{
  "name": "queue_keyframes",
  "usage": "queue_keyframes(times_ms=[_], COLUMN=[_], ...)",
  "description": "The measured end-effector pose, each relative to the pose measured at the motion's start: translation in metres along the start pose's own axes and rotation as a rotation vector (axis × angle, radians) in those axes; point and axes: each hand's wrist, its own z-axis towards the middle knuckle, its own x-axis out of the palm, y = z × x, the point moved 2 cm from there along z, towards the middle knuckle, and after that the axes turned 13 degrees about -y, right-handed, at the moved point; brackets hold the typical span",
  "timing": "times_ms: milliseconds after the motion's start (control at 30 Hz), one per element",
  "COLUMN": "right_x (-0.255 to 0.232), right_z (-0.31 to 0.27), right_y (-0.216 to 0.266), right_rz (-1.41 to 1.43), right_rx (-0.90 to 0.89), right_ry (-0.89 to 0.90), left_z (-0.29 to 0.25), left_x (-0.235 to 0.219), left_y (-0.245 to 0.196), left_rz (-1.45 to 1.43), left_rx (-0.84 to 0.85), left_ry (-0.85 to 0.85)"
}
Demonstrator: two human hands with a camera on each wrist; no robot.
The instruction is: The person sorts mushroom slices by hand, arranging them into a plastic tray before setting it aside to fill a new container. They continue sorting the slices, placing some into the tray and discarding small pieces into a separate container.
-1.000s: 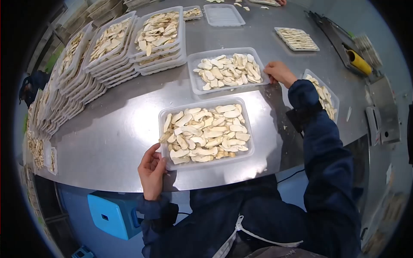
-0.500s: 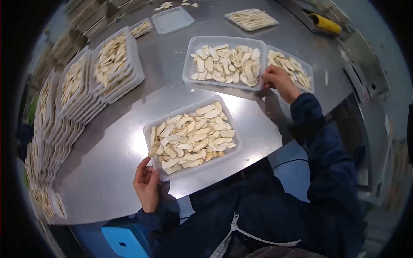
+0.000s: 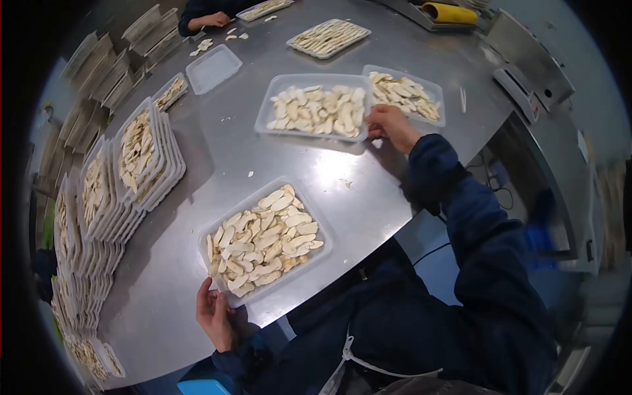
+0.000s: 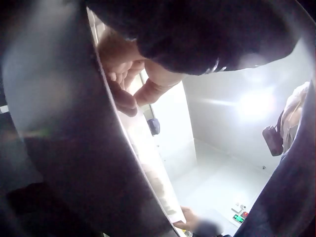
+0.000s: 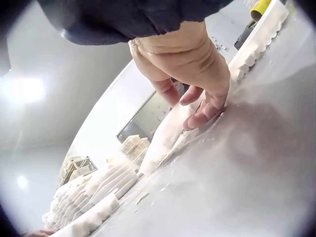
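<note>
Two clear plastic trays of pale slices are in the person's hands on the steel table. The near tray lies at the table's front edge, heaped with slices; the left hand grips its near left corner, fingers curled at the rim, thumb on top as far as the head view shows. In the left wrist view the curled fingers press against the edge, though blur hides what exactly they clasp. The far tray sits well apart from the near one, further across the table. The right hand holds its right end, fingers bent down onto the rim; the right wrist view shows the fingertips touching the tray wall where it meets the table. Just beside that hand, to its right, a third filled tray touches the far tray. Stacks of filled trays stand along the left side. An empty tray and a flat tray of slices lie further back, with a yellow roll at the far edge.
</note>
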Motion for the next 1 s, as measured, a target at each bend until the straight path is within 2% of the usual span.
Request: queue_keyframes(times_ms=[167,300,433,567,667,767,867,933,1000], right_x=[-0.049,-0.035,-0.018,-0.005,0.004,0.015,0.019,0.01,0.005], right_z=[0.04,0.011,-0.024,-0.058,-0.08,-0.098,-0.11,-0.105,-0.115], right_y=[-0.001,0.014,0.008,0.005,0.012,0.024,0.043,0.056,0.075], right_rz=[0.042,-0.032,-0.111,-0.242,-0.532,-0.619,-0.951,-1.004,-0.926], right_rx=[-0.035,-0.123,-0.248,-0.466,-0.675,-0.955,-1.365,-1.461,-1.426], right_ry=[0.028,-0.045,-0.121,-0.195,-0.285,-0.346,-0.476,-0.547,-0.572], left_z=[-0.002,0.003,0.007,0.012,0.015,0.015,0.02,0.02,0.018], left_x=[-0.002,-0.005,-0.006,-0.007,-0.006,-0.005,-0.008,-0.01,-0.017], left_y=[-0.002,0.0,-0.005,-0.004,-0.007,-0.008,-0.007,-0.008,-0.011], left_rz=[-0.029,-0.046,-0.02,-0.014,-0.023,-0.045,-0.013,0.032,-0.009], left_rx=[-0.039,-0.058,-0.057,-0.043,-0.052,-0.075,-0.035,0.009,0.064], left_ry=[0.039,0.102,0.143,0.187,0.216,0.218,0.244,0.237,0.147])
